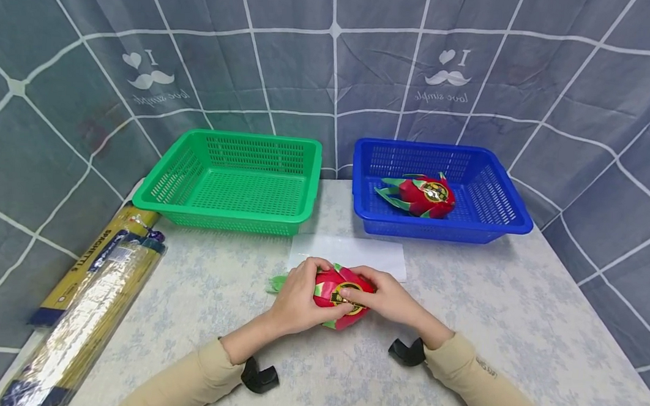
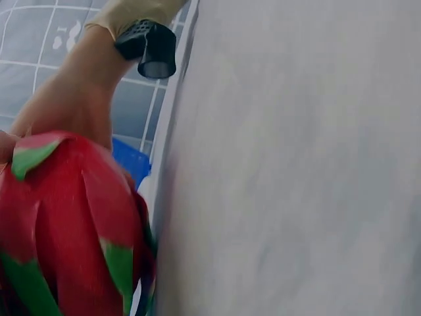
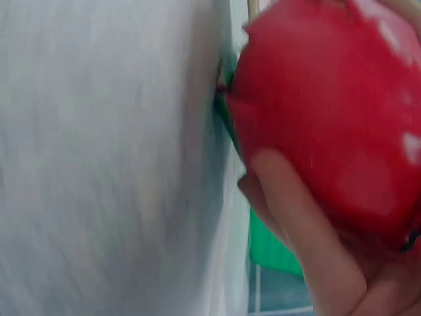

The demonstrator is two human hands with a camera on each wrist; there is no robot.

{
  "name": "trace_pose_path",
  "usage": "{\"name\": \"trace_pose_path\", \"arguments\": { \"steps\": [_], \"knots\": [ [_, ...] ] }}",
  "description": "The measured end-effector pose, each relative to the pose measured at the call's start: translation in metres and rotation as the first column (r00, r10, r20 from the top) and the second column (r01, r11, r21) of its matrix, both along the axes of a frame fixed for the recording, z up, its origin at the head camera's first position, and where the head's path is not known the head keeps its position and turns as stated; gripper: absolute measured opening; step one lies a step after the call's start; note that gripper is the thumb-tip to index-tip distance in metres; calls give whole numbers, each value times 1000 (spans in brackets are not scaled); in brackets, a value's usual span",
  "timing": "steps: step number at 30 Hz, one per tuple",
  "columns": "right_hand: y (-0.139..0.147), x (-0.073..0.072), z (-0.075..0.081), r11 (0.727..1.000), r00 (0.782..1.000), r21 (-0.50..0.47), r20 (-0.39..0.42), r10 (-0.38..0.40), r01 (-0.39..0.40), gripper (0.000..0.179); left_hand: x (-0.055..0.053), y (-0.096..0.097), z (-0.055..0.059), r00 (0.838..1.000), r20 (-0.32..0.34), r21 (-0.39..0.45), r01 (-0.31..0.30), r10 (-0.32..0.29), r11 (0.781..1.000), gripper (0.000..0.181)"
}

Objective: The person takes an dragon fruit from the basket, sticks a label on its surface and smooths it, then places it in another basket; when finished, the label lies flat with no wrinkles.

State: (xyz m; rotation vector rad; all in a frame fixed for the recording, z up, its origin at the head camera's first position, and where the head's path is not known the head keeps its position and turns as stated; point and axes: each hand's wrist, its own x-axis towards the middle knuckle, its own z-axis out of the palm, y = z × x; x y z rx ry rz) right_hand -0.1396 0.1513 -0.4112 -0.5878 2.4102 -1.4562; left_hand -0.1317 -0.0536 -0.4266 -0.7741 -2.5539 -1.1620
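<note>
A red dragon fruit (image 1: 327, 289) with green-tipped scales and a round black-and-yellow label lies at the middle front of the table. My left hand (image 1: 298, 301) grips its left side, the thumb along its near side. From the right, my right hand (image 1: 390, 298) holds it, thumb on the label. In the left wrist view the fruit (image 2: 72, 210) fills the lower left, with the right hand (image 2: 75, 102) behind it. The right wrist view shows the fruit (image 3: 322, 112) close up, the left hand's fingers (image 3: 299, 224) against it. Its green leafy end (image 1: 278, 284) points left.
A green basket (image 1: 225, 217) with nothing visible inside stands back left. The blue basket (image 1: 439, 228) back right contains another labelled dragon fruit (image 1: 421, 197). A white sheet (image 1: 350, 253) lies behind the hands. Spaghetti packs (image 1: 90, 313) line the left edge; a grey tiled-pattern curtain (image 1: 288, 72) surrounds the table.
</note>
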Motion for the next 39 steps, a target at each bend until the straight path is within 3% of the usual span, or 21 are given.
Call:
{"name": "trace_pose_path", "arguments": {
  "steps": [8, 16, 19, 24, 29, 34, 39],
  "knots": [
    [-12, 13, -3, 982, 980, -34, -59, -189, 187, 36, 2, 7, -2, 998, -40, 14, -53, 54, 998, 78],
    [-17, 16, -6, 967, 960, -34, -114, -255, 253, 36, 1, 6, -11, 997, -61, 108, -40, 47, 993, 83],
    [-16, 15, -8, 967, 954, -36, -159, -255, 252, 35, 0, 6, -13, 993, -109, 123, -35, 48, 992, 75],
    [-14, 13, -11, 970, 945, -52, -216, -244, 239, 34, -2, 7, -15, 981, -184, 157, -25, 54, 987, 44],
    [-13, 13, -11, 980, 967, -84, -170, -191, 179, 43, -4, 6, -17, 978, -191, 193, -41, 79, 980, 19],
    [-13, 12, -11, 994, 992, -88, -99, -74, 66, 46, -3, 7, -16, 978, -176, 217, -71, 111, 973, 14],
    [-13, 10, -14, 996, 996, -76, -63, -58, 53, 57, 0, 8, -16, 984, -131, 227, -89, 121, 970, 21]
  ]
}}
